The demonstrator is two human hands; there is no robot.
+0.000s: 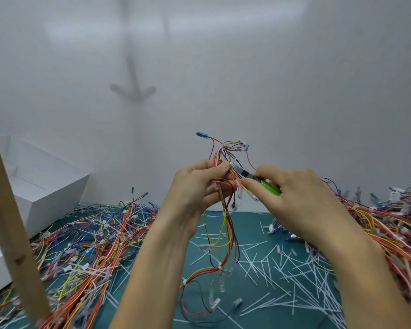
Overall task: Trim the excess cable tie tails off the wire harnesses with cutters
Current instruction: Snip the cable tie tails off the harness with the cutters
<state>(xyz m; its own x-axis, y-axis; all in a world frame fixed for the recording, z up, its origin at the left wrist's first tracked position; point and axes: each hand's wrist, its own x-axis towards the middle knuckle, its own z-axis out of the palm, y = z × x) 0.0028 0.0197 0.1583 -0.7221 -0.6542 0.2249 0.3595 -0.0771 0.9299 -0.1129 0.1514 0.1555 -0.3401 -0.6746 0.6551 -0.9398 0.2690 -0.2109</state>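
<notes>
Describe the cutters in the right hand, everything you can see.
The cutters are small: a silvery metal head, dark near the pivot, and bright green handles mostly hidden in the right hand, which grips them. They are held in the air, tilted, nose pointing up and left into the wire harness that the left hand holds. The tip lies by the left thumb; whether the blades are open cannot be told.

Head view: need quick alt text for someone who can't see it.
The left hand grips a multicoloured wire harness above a green mat while the right hand holds green-handled cutters with the tip at the bundle. White cut tie tails litter the mat between harness piles on both sides.
</notes>
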